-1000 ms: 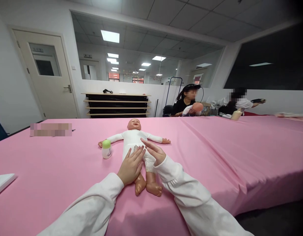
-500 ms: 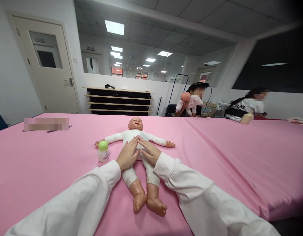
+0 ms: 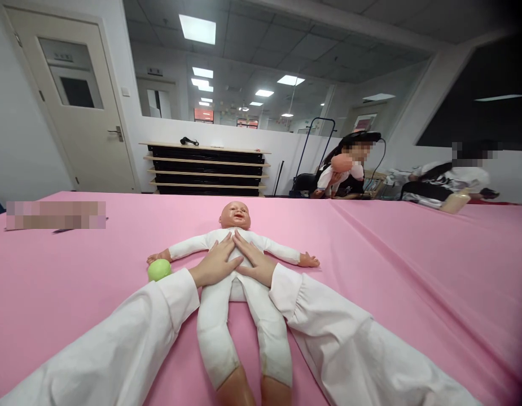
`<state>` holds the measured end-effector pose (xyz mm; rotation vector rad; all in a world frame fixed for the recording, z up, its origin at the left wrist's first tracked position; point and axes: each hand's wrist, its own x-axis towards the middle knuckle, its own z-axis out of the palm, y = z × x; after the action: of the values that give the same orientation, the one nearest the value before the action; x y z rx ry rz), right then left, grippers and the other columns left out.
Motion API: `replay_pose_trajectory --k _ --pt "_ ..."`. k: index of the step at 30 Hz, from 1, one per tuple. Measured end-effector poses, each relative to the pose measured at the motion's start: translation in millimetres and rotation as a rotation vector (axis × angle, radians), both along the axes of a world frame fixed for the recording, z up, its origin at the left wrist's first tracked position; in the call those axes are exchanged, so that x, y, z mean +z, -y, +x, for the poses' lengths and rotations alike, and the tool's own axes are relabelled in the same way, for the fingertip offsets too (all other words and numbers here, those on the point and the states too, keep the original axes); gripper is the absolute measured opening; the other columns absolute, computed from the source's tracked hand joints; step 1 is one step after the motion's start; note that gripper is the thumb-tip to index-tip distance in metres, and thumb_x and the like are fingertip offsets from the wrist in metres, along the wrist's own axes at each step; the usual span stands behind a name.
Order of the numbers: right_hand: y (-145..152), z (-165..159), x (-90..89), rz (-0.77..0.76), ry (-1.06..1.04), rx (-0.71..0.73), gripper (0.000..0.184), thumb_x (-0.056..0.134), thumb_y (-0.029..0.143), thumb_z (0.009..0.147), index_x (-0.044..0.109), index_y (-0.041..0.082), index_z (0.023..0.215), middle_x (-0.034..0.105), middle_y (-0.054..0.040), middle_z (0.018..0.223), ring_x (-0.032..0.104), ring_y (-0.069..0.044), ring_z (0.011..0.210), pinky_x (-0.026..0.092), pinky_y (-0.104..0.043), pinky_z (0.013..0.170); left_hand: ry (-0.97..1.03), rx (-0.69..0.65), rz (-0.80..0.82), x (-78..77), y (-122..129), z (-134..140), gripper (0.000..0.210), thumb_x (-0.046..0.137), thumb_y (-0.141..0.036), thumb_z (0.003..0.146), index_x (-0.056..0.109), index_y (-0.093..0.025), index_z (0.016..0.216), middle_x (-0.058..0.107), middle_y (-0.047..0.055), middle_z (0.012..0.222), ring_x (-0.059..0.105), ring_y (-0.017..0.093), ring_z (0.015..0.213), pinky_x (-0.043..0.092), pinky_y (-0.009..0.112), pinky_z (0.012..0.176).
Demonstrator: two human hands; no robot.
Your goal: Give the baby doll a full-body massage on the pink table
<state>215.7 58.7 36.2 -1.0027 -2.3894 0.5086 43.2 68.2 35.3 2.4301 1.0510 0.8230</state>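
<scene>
A baby doll (image 3: 222,316) with a white cloth body lies face up, its arms spread wide and its head away from me. My left hand (image 3: 216,262) rests flat on its chest, fingers stretched toward the neck. Beside it, my right hand (image 3: 256,259) also lies flat on the chest, and the fingertips of both hands almost meet below the doll's chin. The green cap of a small bottle (image 3: 159,270) shows near the doll's hand at left; my left sleeve hides the rest of the bottle.
A pink sheet (image 3: 358,282) covers the table. One person (image 3: 349,163) holds another doll across from me, and a second person (image 3: 451,175) sits farther right by a pale bottle (image 3: 455,201). Low black shelves (image 3: 205,168) stand along the wall.
My view has shifted closer to the doll, whose feet now leave the bottom of the picture. Both hands have slid up from the belly to the chest. The bottle is now mostly behind my sleeve.
</scene>
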Motion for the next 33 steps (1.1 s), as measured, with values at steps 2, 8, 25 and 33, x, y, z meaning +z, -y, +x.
replay_pose_trajectory --k 2,8,25,33 --pt "-6 7 -8.2 -0.007 -0.007 0.008 0.071 0.043 0.051 0.082 0.011 0.025 0.139 0.007 -0.0075 0.146 0.008 -0.024 0.135 0.006 -0.055 0.105 -0.056 -0.028 -0.041 -3.4 -3 -1 0.059 0.038 -0.043 0.085 0.024 -0.019 0.137 0.022 0.008 0.144 0.013 0.023 0.134 0.011 0.049 0.107" --pt "-18 27 -26.7 0.054 0.058 -0.031 0.064 0.025 0.062 0.082 0.025 0.028 0.136 0.014 -0.0052 0.145 0.006 -0.026 0.135 0.001 -0.059 0.103 -0.085 -0.033 -0.045 -10.6 -7 -4 0.057 0.033 -0.053 0.085 0.025 -0.03 0.136 0.023 0.0 0.144 0.004 0.023 0.135 0.002 0.053 0.106" --pt "-30 40 -46.7 0.234 -0.373 -0.481 0.027 0.055 0.039 0.076 0.066 0.025 0.097 0.063 -0.0038 0.108 0.054 -0.024 0.109 0.036 -0.05 0.099 0.312 0.365 0.028 -30.9 -22 -21 0.023 0.048 -0.034 0.081 0.066 -0.023 0.089 0.066 0.002 0.101 0.048 0.023 0.113 0.017 0.052 0.104" --pt "-8 34 -31.6 0.5 -0.361 -0.282 0.025 0.044 0.03 0.085 0.066 0.02 0.089 0.068 -0.0057 0.091 0.063 -0.02 0.091 0.05 -0.036 0.082 0.516 0.263 0.18 -25.7 -14 -20 0.018 0.047 -0.028 0.083 0.062 -0.019 0.081 0.064 0.005 0.092 0.057 0.017 0.092 0.046 0.034 0.083"
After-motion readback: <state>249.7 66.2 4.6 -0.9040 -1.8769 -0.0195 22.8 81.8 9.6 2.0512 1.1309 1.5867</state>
